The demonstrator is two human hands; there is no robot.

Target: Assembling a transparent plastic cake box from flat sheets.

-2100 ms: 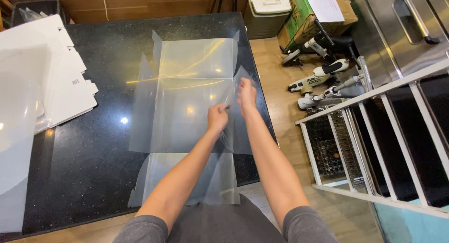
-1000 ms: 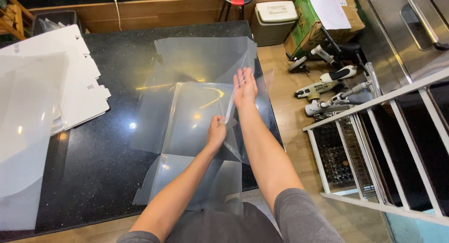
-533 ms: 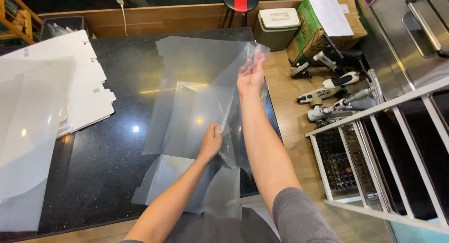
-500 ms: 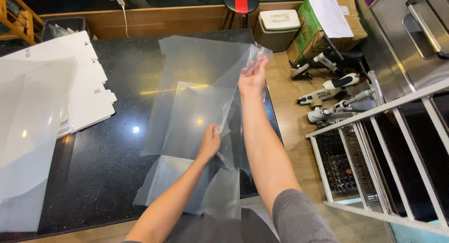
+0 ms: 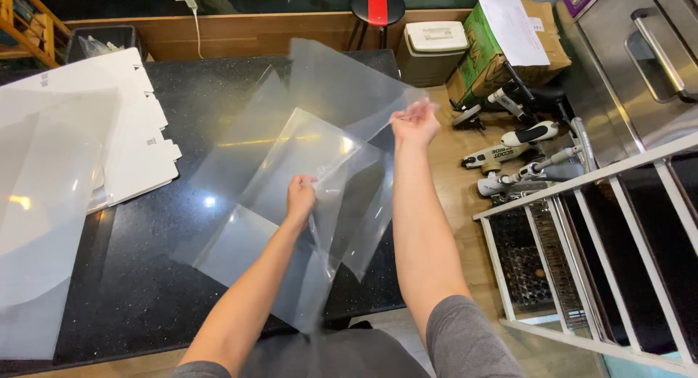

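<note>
A large clear plastic sheet [image 5: 291, 174], creased into panels, is lifted and tilted above the black countertop [image 5: 131, 276]. My left hand [image 5: 300, 196] pinches a fold near the sheet's middle. My right hand [image 5: 414, 121] grips the sheet's upper right edge, raised over the counter's right side. The far panel stands up behind the hands, and the near panel hangs down toward my lap.
A stack of white die-cut cardboard blanks [image 5: 131, 131] and more clear sheets [image 5: 36, 218] lie at the counter's left. To the right stand a white metal rack [image 5: 582, 225], a steel appliance [image 5: 640, 58], a green carton [image 5: 502, 43], a white bin [image 5: 435, 47] and tools on the wooden floor.
The sheet lay nearly flat on the counter; now it is lifted and folded. My right hand rose up and away with the edge, while my left hand stayed near the middle crease.
</note>
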